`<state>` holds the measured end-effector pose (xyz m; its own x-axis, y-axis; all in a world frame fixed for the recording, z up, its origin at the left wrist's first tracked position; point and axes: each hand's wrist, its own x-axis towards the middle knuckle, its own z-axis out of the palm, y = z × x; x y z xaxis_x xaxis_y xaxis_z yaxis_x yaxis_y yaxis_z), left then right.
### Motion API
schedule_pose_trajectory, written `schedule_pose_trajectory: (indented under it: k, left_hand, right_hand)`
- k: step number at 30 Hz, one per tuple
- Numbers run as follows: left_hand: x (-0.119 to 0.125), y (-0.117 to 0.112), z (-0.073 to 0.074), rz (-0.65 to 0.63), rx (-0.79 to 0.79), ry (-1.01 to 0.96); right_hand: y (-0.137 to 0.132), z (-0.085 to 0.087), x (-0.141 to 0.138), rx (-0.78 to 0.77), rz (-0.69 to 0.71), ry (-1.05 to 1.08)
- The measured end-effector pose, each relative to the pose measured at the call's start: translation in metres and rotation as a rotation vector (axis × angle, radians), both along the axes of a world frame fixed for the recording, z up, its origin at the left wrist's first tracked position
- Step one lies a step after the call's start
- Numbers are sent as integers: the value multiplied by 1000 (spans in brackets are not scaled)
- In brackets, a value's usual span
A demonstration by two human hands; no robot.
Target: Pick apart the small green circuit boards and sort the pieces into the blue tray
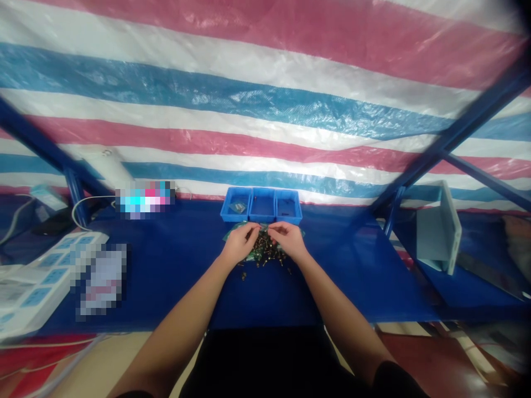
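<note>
A striped sheet (265, 83) in red, white and blue fills the background. Clock positions are taken from the pile. The blue worktop (166, 271) extends below the sheet, with a dark blue bar (464, 128) slanting up toward 2 o'clock. A long white block (43, 298) with blue panels lies well apart, between 8 and 9 o'clock. A pale stand-like object (431, 235) rises at 3 o'clock, also well apart. Three joined blue trays (262, 219) stand in a row at 12 o'clock, just beyond the hands. Green plastic (233, 229) shows at the far edge of the pile (265, 251) of small brassy and dark pieces, which lies on the worktop between the forearms. The left hand (241, 242) is at 10 o'clock and the right hand (289, 240) at 2, both over the pile's far edge. In each, the fingers draw close at the tips; whether they pinch anything cannot be told. A small packet (238, 208) lies in the left-hand tray. Loose pieces (244, 276) lie near the pile toward 7 o'clock.
</note>
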<state>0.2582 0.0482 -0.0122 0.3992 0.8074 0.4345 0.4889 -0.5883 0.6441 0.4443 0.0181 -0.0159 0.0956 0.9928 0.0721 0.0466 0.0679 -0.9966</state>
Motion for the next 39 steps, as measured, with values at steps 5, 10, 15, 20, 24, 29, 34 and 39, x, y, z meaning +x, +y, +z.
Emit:
schedule_pose_trajectory:
  k: [5,10,15,20,24,29,34,39]
  left_hand:
    - [0,0,-1,28,30,-1]
    - [-1,0,0,29,38,16]
    - [-1,1,1,60,39,44]
    - [-1,6,0,72,86,88]
    - [-2,8,-3,79,90,93]
    - [0,7,-4,50,57,87]
    - [0,6,-3,36,74,78]
    - [0,7,-4,27,56,76]
  right_hand:
    - [1,-2,-6,218,-9,88]
    - [-4,-1,2,282,-72,-267]
    - [-1,-9,8,380,-48,-760]
    - [3,-8,20,312,-156,-943]
    - [3,1,53,109,-298,-1007]
    - [2,1,83,-135,-282,-950]
    - [5,-7,86,-140,-193,-770]
    - [6,-6,85,-219,-112,-453]
